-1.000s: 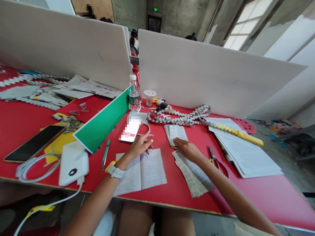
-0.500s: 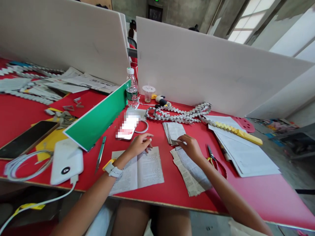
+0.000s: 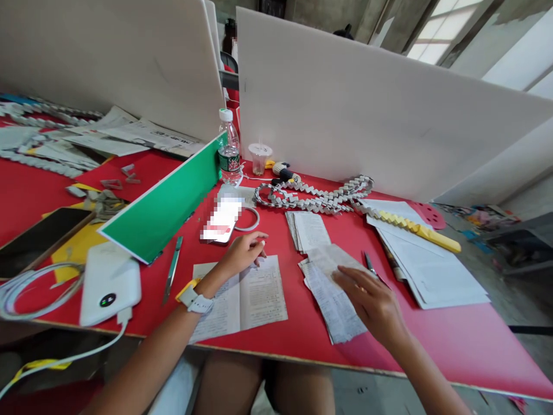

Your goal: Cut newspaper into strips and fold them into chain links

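Observation:
My left hand (image 3: 247, 252), with a pale watch on its wrist, hovers over the top of a creased printed sheet (image 3: 259, 297). Its fingers are loosely bent and apart, with nothing between them. To the right, my right hand (image 3: 374, 297) grips the edge of a small sheet of paper (image 3: 329, 257), slightly smeared by motion. That sheet is above a pile of printed paper strips (image 3: 334, 308), partly behind my fingers. Just beyond lies another stack of cut paper (image 3: 309, 229). Pliers (image 3: 369, 262) are mostly hidden behind my right hand.
A lit phone (image 3: 220, 222), tape ring (image 3: 248, 219) and box cutter (image 3: 173, 268) lie left of centre. Behind stand a bottle (image 3: 228, 153) and cup (image 3: 259, 158). A folded-paper chain (image 3: 319, 199) reaches white sheets (image 3: 436, 271). A green panel (image 3: 164, 202) leans left, near a power bank (image 3: 110, 288).
My right hand has moved right and toward me from the far stack, drawing a small sheet over the nearer strips and covering more of the pliers. My left hand stays nearly still.

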The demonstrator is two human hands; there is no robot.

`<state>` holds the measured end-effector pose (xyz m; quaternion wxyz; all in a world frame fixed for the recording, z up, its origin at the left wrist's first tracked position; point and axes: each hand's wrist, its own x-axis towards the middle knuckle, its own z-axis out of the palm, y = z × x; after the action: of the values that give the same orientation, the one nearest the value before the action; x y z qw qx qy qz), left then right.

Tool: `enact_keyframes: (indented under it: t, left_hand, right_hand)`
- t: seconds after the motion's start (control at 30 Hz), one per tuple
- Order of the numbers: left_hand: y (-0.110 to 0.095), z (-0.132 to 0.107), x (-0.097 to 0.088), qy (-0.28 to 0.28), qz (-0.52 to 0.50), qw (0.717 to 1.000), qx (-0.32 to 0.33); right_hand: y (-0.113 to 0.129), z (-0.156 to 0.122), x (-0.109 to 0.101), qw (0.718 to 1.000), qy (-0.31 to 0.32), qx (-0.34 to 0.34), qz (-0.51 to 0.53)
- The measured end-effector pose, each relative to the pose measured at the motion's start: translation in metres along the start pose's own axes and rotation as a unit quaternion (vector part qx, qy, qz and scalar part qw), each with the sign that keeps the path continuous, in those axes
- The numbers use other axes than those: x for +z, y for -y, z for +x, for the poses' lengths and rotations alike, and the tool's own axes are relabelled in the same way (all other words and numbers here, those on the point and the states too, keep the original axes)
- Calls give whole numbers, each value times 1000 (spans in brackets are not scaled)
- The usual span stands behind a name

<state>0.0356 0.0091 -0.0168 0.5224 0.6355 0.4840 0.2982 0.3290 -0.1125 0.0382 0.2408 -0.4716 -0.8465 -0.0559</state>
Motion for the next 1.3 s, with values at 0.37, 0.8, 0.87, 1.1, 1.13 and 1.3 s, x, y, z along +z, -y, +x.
enact_keyframes:
  t: [0.37,0.8,0.87,1.1,1.13,1.3]
  left_hand:
    - [2,-1,1,12,41,999,6]
    - [5,0,0,-3,53,998,15]
    - [6,0,1,-3,61,998,20]
    - [5,-1,1,-9,103,994,33]
    - [5,-2,1,-9,109,993,34]
    - [4,-3,1,-13,135,990,49]
  right_hand:
    - [18,-23,2,988,156,-12,-15]
    - [-49,72,70,981,190,-32,-4]
    - [-47,71,68,980,195,-26,-9]
    - [-47,68,73,991,127,36,-17]
    - [-47,67,70,994,101,43,-24]
    - [-34,43,29,998,-42,16,-34]
